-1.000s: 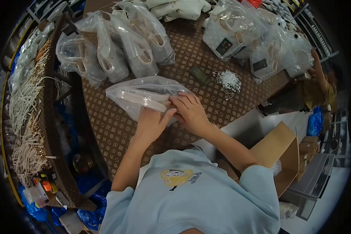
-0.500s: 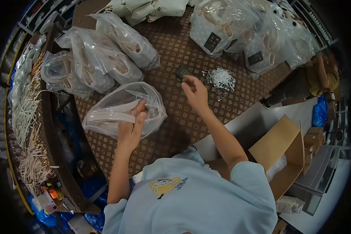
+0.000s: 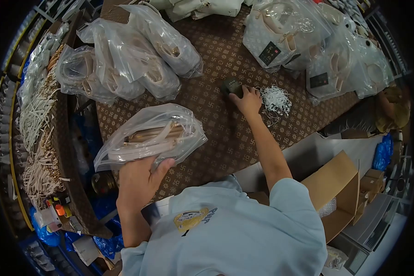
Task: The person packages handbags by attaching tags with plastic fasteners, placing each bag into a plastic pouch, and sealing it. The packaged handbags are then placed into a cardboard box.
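A clear plastic bag with a cream handbag in it [image 3: 156, 135] lies at the near left of the patterned table [image 3: 216, 126]. My left hand [image 3: 141, 177] is at its near edge, thumb on the bag's front and the other fingers hidden under or behind it. Farther right, my right hand [image 3: 249, 101] reaches down to a small stack of dark tags [image 3: 232, 85], its fingertips at the stack's right side. Just right of that hand is a tangled pile of white strings [image 3: 276, 100].
Bagged handbags stand at the back left [image 3: 138, 60] and back right [image 3: 303, 46]. Cream straps [image 3: 37, 152] hang at the left. An open cardboard box [image 3: 338, 193] is at the lower right. Beyond the table's right edge, part of another person [image 3: 391, 108] shows.
My left hand has come out of the bag's opening to its near edge. My right hand has moved down onto the tags. The whole view has shifted slightly.
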The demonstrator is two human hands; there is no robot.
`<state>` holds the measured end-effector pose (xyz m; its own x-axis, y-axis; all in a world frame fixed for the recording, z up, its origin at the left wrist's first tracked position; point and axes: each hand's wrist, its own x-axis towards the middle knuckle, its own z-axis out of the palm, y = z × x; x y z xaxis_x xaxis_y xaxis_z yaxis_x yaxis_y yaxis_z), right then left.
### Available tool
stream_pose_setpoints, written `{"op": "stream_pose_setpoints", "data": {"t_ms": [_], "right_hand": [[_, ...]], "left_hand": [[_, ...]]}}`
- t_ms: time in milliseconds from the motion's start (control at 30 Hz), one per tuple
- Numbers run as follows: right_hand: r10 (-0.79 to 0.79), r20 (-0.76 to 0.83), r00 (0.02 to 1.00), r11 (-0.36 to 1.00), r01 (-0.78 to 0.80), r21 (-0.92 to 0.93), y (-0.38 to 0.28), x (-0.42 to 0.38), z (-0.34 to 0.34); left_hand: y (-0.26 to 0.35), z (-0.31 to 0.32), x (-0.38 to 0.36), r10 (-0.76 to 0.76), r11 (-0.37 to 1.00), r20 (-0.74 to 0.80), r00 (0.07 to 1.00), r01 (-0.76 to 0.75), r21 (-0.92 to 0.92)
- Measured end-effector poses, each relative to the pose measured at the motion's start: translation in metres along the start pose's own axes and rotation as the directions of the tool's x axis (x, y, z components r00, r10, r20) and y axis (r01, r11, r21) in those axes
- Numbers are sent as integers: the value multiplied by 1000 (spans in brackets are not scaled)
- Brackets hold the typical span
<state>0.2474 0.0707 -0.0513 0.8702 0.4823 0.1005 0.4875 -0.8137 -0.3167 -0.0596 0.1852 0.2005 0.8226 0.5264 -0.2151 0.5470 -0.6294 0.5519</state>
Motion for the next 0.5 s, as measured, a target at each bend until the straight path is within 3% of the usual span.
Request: {"op": "stream_pose_setpoints", "data": {"t_ms": [67, 133, 167, 200, 233, 267, 300, 367, 433, 467, 500], "right_hand": [[74, -27, 997, 997, -73, 39, -1, -5, -8], [111, -138, 984, 970, -77, 229, 2, -13, -13], [119, -143, 983, 971, -85, 222, -6, -25, -28], [149, -81, 986, 841, -83, 534, -16, -45, -44], [160, -14, 987, 613, -88, 785, -30, -69, -63], [89, -80, 993, 576, 14, 817, -42, -94, -75], [22, -150, 989, 535, 115, 837, -54, -121, -87], [-240, -207, 948, 641, 315, 700, -71, -163, -115], [-376, -185, 908, 660, 403, 633, -73, -186, -122], [-366, -142, 920, 607, 352, 713, -67, -186, -123], [-314, -173, 934, 650, 344, 678, -49, -177, -115]], "left_hand": [[13, -16, -18, 43, 998, -10, 999, -42, 50], [17, -15, -26, 92, 991, -13, 996, -90, 101], [17, -7, -27, 191, 975, -11, 982, -191, -118], [18, 3, -27, 285, 902, -26, 958, -277, -331], [19, 27, -19, 308, 860, -116, 944, -328, -391], [15, 56, -6, 323, 809, -205, 924, -382, -446], [7, 79, 4, 339, 799, -191, 921, -389, -458], [-1, 115, 19, 272, 733, -291, 917, -394, -555], [-1, 118, 20, 267, 740, -305, 914, -397, -543], [-3, 118, 21, 252, 761, -333, 909, -399, -512], [-4, 119, 20, 255, 760, -327, 910, -397, -515]]}}
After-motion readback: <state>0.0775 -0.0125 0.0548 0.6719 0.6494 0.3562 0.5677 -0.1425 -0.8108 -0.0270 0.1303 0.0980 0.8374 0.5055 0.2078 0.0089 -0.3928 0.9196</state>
